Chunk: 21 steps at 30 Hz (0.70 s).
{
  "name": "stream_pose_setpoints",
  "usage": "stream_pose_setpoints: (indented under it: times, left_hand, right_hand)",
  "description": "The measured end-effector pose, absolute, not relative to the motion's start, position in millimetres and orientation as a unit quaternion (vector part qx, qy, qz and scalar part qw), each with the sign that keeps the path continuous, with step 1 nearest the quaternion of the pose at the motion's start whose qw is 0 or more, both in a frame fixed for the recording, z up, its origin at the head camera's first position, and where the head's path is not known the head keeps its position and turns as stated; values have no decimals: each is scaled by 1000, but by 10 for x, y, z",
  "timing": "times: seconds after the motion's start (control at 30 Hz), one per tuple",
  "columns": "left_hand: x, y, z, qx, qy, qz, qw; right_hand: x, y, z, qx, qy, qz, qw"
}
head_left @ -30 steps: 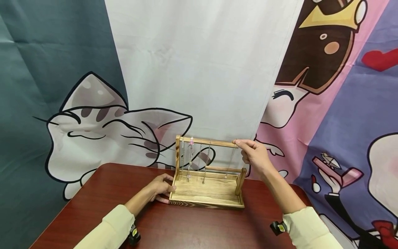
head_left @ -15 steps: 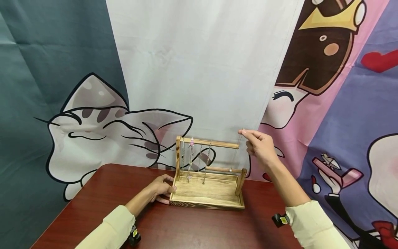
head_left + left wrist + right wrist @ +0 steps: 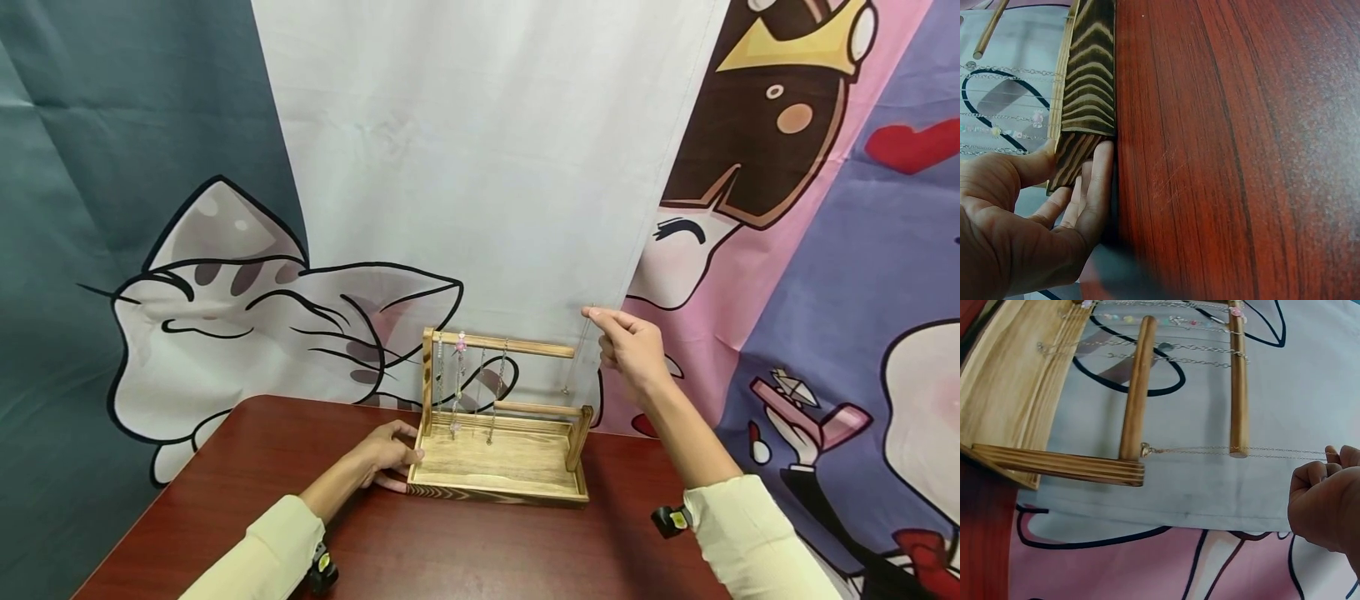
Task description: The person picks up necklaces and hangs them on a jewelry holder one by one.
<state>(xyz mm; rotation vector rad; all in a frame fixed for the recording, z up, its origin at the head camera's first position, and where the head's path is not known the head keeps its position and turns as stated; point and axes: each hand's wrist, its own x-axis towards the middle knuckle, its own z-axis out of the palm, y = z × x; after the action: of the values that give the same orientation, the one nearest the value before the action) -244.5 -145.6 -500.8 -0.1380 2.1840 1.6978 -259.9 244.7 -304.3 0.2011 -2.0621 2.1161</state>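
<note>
A wooden jewelry stand point(image 3: 498, 492) with a shallow tray base and two rods stands on the table. My left hand point(image 3: 386, 454) grips the tray's left end; in the left wrist view its thumb point(image 3: 1038, 164) lies on one side and its fingers on another. Up beyond the free end of the upper rod point(image 3: 525, 344), my right hand point(image 3: 630, 342) pinches a thin necklace point(image 3: 1197, 450) between thumb and forefinger. The chain hangs down to a small pendant point(image 3: 566, 390), close to the lower rod point(image 3: 536, 408). It appears off the upper rod.
Several necklaces and bracelets hang on the upper rod, among them a pink-beaded one point(image 3: 460, 343) near the left post point(image 3: 427, 379). A short right post point(image 3: 579, 439) bears the lower rod. Behind the reddish-brown table point(image 3: 480, 542) hangs a cartoon-printed cloth point(image 3: 480, 150).
My right hand has lifted the necklace up and to the right, from the upper rod's free end. Its pendant has risen above the lower rod. The left hand has stayed in place.
</note>
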Motion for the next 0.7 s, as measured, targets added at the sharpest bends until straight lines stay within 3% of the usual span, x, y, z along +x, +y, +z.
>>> stream_pose_setpoints:
  times: [0.7]
  left_hand:
    - [-2443,-1465,-4996,-52,779,600,176]
  right_hand:
    - [-2786,2374,-3380,33,-713,697,63]
